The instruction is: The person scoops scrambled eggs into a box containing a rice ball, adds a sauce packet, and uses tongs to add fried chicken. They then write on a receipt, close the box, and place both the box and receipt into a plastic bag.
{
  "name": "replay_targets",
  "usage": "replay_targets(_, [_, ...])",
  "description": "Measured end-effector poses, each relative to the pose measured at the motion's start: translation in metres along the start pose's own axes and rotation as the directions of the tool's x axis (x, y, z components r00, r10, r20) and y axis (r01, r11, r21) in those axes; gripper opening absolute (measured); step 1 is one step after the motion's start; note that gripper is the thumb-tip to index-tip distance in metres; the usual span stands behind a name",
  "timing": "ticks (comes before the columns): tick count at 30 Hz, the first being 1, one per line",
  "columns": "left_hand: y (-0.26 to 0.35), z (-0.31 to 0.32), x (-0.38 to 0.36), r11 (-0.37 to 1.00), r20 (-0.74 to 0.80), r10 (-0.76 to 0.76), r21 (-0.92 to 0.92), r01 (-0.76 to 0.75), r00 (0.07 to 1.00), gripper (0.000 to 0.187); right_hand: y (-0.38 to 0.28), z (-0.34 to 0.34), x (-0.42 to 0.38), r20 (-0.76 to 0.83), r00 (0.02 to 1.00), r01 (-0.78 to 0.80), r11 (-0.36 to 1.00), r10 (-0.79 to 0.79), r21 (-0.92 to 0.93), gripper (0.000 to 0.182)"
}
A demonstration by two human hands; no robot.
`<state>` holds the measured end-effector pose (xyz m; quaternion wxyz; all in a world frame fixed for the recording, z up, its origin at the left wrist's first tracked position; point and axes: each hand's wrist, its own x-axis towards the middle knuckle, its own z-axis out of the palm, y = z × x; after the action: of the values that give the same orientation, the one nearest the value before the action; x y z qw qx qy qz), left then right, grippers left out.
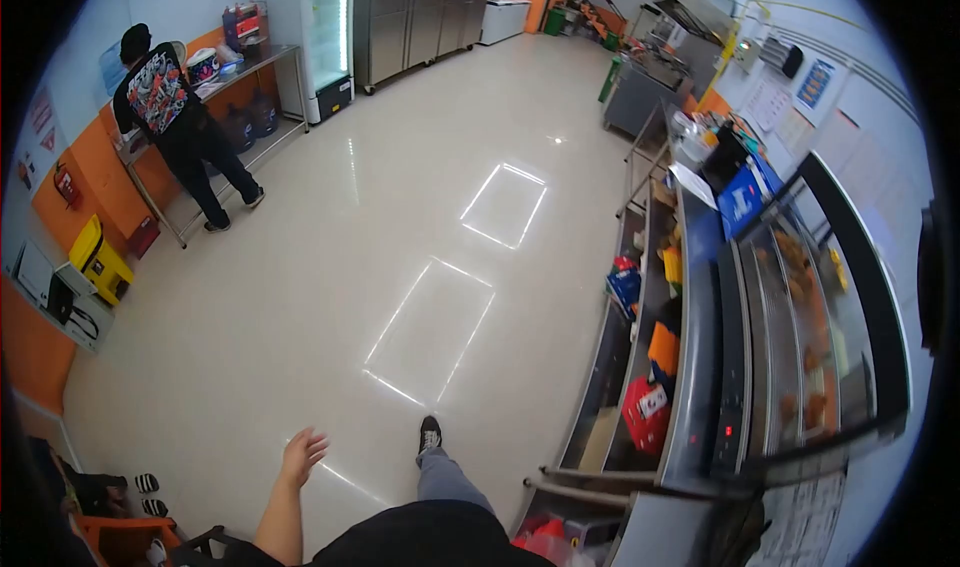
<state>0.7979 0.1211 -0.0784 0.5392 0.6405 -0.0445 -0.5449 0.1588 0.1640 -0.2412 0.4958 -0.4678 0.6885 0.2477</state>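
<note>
The person is walking across the glossy floor (330, 267) of a commercial kitchen, and this looks like a step of moving between stations rather than handling anything. The left hand (302, 456) is swinging out at the lower centre-left of the frame, fingers loosely spread and empty, touching nothing. Its long axis, with the forearm, is running from the bottom edge up toward the top of the frame, fingertips pointing up and slightly right. The right hand is lying outside the picture, so its state cannot be told. One shoe (429, 433) is stepping forward at lower centre, toe pointing toward the top of the frame.

Along the right side, a heated display case (810, 317) is showing trays of fried food, with shelves of packages (645, 402) below the tabletop (700, 297). In the upper left, another person (175, 117) in a black patterned shirt is standing at a steel tabletop (255, 67) against the wall.

Any next move would likely call for closing the gap to something first, since nothing is lying within reach of the open hand.
</note>
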Motion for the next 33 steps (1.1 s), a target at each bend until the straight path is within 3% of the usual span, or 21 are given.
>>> replay_targets(2, [-0.073, -0.096, 0.037, 0.973, -0.382, -0.029, 0.202, 0.114, 0.924, 0.047, -0.033, -0.05, 0.012, 0.056, 0.997, -0.048, 0.996, 0.052, -0.072, 0.038])
replay_targets(3, [-0.091, -0.126, 0.014, 0.525, -0.416, 0.21, 0.812, 0.257, 0.885, 0.048, -0.052, -0.074, 0.021, 0.075, 0.995, -0.056, 0.993, 0.064, -0.104, 0.039])
replay_targets(4, [-0.094, -0.146, 0.017, 0.295, -0.427, 0.179, 0.883, 0.366, 0.886, 0.049, -0.079, -0.101, 0.033, 0.086, 0.994, -0.051, 0.988, 0.064, -0.144, 0.04])
replay_targets(7, [-0.063, -0.142, 0.019, 0.549, -0.556, -0.321, 0.55, 0.629, 0.767, 0.051, -0.177, -0.179, 0.09, 0.182, 0.981, -0.003, 0.945, 0.066, -0.327, 0.042])
replay_targets(10, [-0.053, -0.124, 0.034, 0.657, -0.535, -0.431, 0.365, 0.66, 0.726, 0.053, -0.314, -0.278, 0.174, 0.181, 0.983, 0.09, 0.772, 0.033, -0.63, 0.044])
replay_targets(11, [-0.054, -0.116, 0.04, 0.664, -0.527, -0.452, 0.339, 0.666, 0.72, 0.053, -0.382, -0.317, 0.185, -0.007, 0.966, 0.211, 0.806, -0.258, -0.553, 0.04])
replay_targets(12, [-0.053, -0.111, 0.053, 0.666, -0.515, -0.475, 0.32, 0.674, 0.714, 0.054, -0.451, -0.355, 0.189, -0.17, 0.827, 0.38, 0.756, -0.535, -0.532, 0.037])
replay_targets(13, [-0.049, -0.105, 0.071, 0.664, -0.497, -0.497, 0.31, 0.68, 0.712, 0.055, -0.523, -0.388, 0.18, -0.322, 0.631, 0.518, 0.692, -0.706, -0.502, 0.029])
replay_targets(17, [-0.016, -0.08, 0.173, 0.643, -0.394, -0.552, 0.36, 0.676, 0.735, 0.057, -0.767, -0.482, 0.16, -0.458, 0.509, 0.639, 0.677, -0.729, -0.366, 0.017])
replay_targets(20, [0.035, -0.065, 0.264, 0.627, -0.266, -0.521, 0.526, 0.575, 0.811, 0.059, -0.88, -0.493, 0.173, -0.436, 0.506, 0.609, 0.666, -0.744, -0.431, 0.017])
replay_targets(23, [0.112, -0.07, 0.375, 0.557, -0.105, -0.319, 0.784, 0.276, 0.942, 0.062, -0.918, -0.492, 0.277, -0.333, 0.6, 0.582, 0.683, -0.727, -0.442, 0.018])
replay_targets(24, [0.152, -0.078, 0.419, 0.556, -0.127, -0.218, 0.799, 0.23, 0.968, 0.062, -0.929, -0.481, 0.289, -0.261, 0.625, 0.601, 0.667, -0.736, -0.441, 0.02])
replay_targets(25, [0.196, -0.093, 0.463, 0.612, -0.217, -0.12, 0.752, 0.244, 0.969, 0.067, -0.937, -0.464, 0.297, -0.185, 0.647, 0.622, 0.652, -0.74, -0.434, 0.021])
replay_targets(26, [0.286, -0.092, 0.477, 0.665, -0.3, -0.087, 0.692, 0.28, 0.95, 0.068, -0.93, -0.443, 0.307, -0.132, 0.668, 0.606, 0.639, -0.732, -0.474, 0.025])
replay_targets(27, [0.332, -0.11, 0.507, 0.716, -0.348, 0.069, 0.67, 0.197, 0.935, 0.067, -0.92, -0.422, 0.319, -0.077, 0.686, 0.595, 0.618, -0.724, -0.514, 0.03])
replay_targets(29, [0.459, -0.126, 0.529, 0.899, -0.452, 0.198, 0.438, 0.023, 0.87, 0.053, -0.939, -0.4, 0.337, 0.047, 0.708, 0.584, 0.547, -0.704, -0.6, 0.038])
replay_targets(31, [0.51, -0.158, 0.567, 0.939, -0.514, 0.343, 0.206, -0.276, 0.786, 0.049, -1.003, -0.385, 0.325, 0.156, 0.759, 0.568, 0.526, -0.632, -0.633, 0.039])
replay_targets(33, [0.552, -0.174, 0.576, 0.932, -0.59, 0.361, 0.26, -0.253, 0.723, 0.048, -1.085, -0.387, 0.325, 0.234, 0.78, 0.566, 0.492, -0.581, -0.662, 0.039])
